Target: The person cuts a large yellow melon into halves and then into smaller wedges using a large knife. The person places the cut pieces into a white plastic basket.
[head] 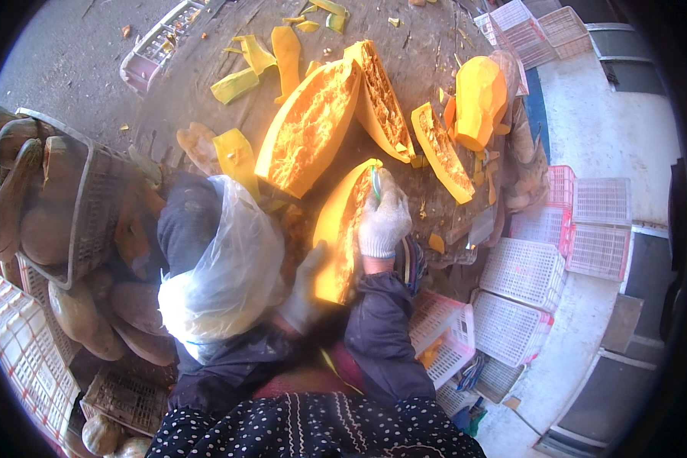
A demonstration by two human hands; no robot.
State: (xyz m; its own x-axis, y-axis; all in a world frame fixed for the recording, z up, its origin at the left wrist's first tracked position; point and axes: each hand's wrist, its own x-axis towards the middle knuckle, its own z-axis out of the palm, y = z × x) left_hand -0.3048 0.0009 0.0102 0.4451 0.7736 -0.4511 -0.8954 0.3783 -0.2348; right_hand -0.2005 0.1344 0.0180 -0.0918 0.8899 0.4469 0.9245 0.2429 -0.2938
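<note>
My left hand (304, 300), in a grey glove, grips the lower left side of a peeled pumpkin wedge (327, 235). Stringy orange pulp runs along the wedge's right side. In a white knit glove, my right hand (385, 217) holds a small green tool (375, 182) at the wedge's upper end; its working end is hidden. Just beyond lie a large pumpkin half (312, 126) with pulp facing up, a second long piece (380, 97) and a narrow wedge (442, 151). A peeled pumpkin chunk (481, 100) rests farther right.
Pumpkin peelings (252, 63) litter the worn wooden tabletop (412, 68). Whole pumpkins fill a plastic crate (86, 212) at left, with more pumpkins (80, 315) below. Stacked crates (521, 275) stand at right. A translucent plastic bag (229, 257) bulges beside my left arm.
</note>
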